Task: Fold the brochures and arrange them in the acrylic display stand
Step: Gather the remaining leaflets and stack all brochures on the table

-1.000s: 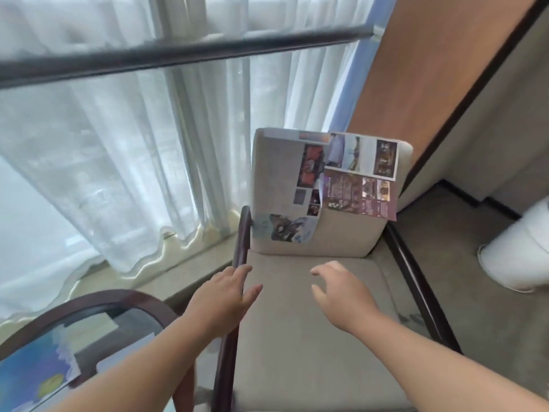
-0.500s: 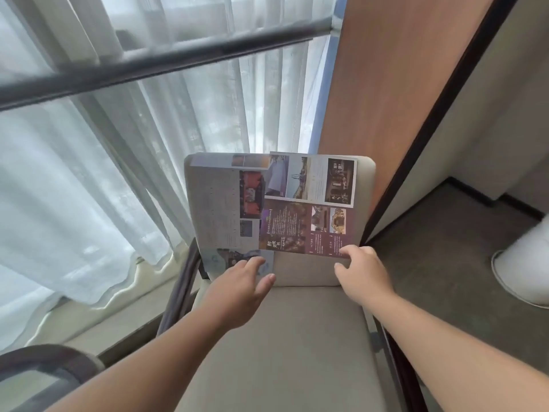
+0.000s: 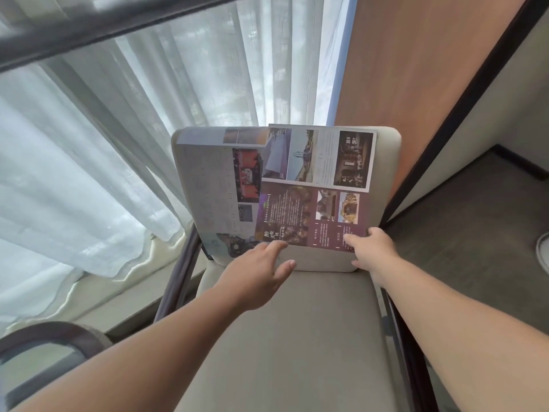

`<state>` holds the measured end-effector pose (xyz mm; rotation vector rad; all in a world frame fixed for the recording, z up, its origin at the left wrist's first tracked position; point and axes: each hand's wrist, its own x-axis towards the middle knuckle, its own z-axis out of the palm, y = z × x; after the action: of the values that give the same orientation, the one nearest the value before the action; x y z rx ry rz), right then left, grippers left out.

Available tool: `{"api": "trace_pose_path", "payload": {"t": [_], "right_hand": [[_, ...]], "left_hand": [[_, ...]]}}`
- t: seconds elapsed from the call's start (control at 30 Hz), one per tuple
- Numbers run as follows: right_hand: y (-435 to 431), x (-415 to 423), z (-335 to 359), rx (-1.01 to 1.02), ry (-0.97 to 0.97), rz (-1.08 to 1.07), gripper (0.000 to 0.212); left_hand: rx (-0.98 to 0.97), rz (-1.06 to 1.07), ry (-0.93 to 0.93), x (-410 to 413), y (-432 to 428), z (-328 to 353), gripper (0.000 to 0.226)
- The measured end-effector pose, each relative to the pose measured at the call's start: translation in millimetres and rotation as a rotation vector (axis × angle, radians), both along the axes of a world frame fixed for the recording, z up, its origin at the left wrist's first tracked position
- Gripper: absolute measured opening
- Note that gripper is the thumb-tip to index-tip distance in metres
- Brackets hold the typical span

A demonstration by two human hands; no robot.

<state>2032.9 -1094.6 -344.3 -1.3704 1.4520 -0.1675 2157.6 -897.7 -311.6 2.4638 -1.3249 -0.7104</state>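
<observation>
Beige cushions cover the chair (image 3: 285, 337), and two brochures lean against its backrest (image 3: 386, 179). One brochure (image 3: 315, 188), purple at the bottom with photos above, stands in front on the right side and overlaps a paler brochure (image 3: 208, 188) on the left. The right hand (image 3: 372, 248) touches the purple brochure's lower right corner, thumb on its face; whether the fingers pinch the sheet I cannot tell. The left hand (image 3: 258, 275) reaches toward the lower edges of both sheets, fingers spread loosely, fingertips at the pale brochure's bottom, holding nothing that shows. Sheer white curtains (image 3: 104, 173) hang to the left, and a wooden panel (image 3: 416, 69) rises behind the chair on the right.
</observation>
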Motion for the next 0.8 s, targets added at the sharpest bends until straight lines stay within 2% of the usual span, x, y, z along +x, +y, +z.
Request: {"api": "trace_pose_path", "payload": {"t": [0.07,0.17,0.27,0.37,0.5,0.6,0.7,0.8], "right_hand": [[-1,0,-4,0.002,-0.016,0.004,0.013],[-2,-2,-4,0.026,-0.053,-0.026,0.008],[-1,-7,8,0.058,-0.105,-0.056,0.011],[0,-16,25,0.094,-0.163,-0.092,0.027],[2,-29,53,0.153,-0.243,-0.126,0.021],[9,-38,85,0.181,-0.328,-0.142,0.017],[17,-49,114,0.204,-0.376,-0.133,0.016],[28,-61,140,0.119,-0.259,-0.041,0.025]], "left_hand": [[0.01,-0.01,0.001,-3,-4,-1,0.053],[0.023,-0.021,-0.007,-5,-7,0,0.052],[-0.043,0.03,-0.065,-3,-7,5,0.049],[-0.148,0.11,-0.202,1,-4,15,0.053],[-0.117,0.059,-0.348,2,0,37,0.065],[-0.102,-0.028,-0.418,-4,0,58,0.056],[-0.164,-0.04,-0.491,-9,-3,84,0.032],[-0.247,-0.101,-0.55,-12,0,110,0.025]]}}
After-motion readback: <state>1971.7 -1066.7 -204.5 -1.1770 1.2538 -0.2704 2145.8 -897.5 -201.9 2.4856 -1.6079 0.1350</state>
